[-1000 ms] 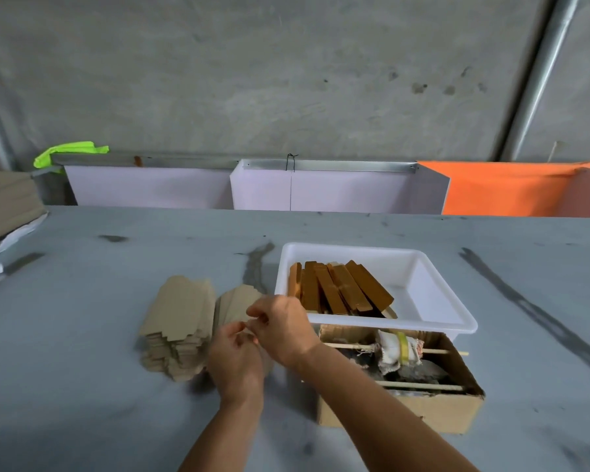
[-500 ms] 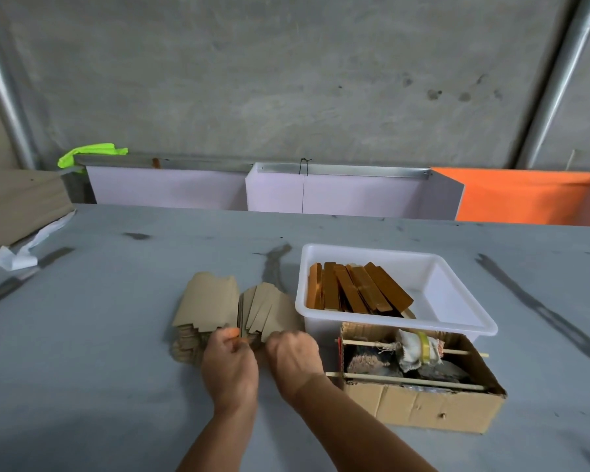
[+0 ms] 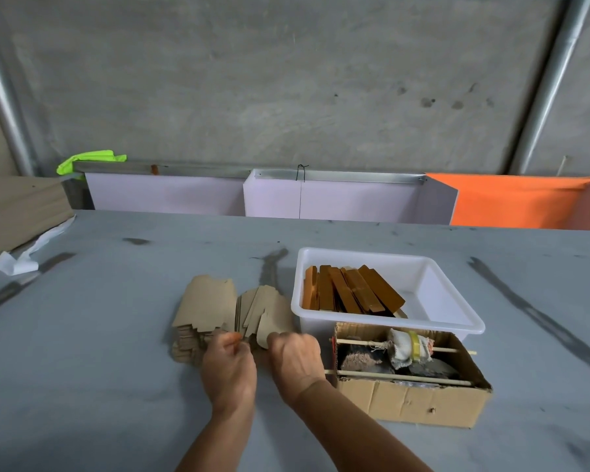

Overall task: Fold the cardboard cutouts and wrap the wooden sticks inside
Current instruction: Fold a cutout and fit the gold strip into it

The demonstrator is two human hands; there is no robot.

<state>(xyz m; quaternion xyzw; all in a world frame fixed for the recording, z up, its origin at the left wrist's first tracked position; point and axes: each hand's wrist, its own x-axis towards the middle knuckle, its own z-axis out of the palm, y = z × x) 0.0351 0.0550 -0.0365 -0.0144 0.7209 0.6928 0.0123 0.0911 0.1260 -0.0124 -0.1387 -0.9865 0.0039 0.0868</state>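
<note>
Both forearms reach forward side by side, backs of the hands up; left hand [image 3: 230, 364] and right hand [image 3: 295, 357] curl their fingers onto the near edges of the fanned cardboard cutouts [image 3: 256, 310], pinching them. Cutouts lie on the grey surface [image 3: 99, 335], just left of the white tray [image 3: 450, 301] holding the wooden sticks [image 3: 351, 289]. A cardboard box [image 3: 409, 400] sits just in front of the tray.
</note>
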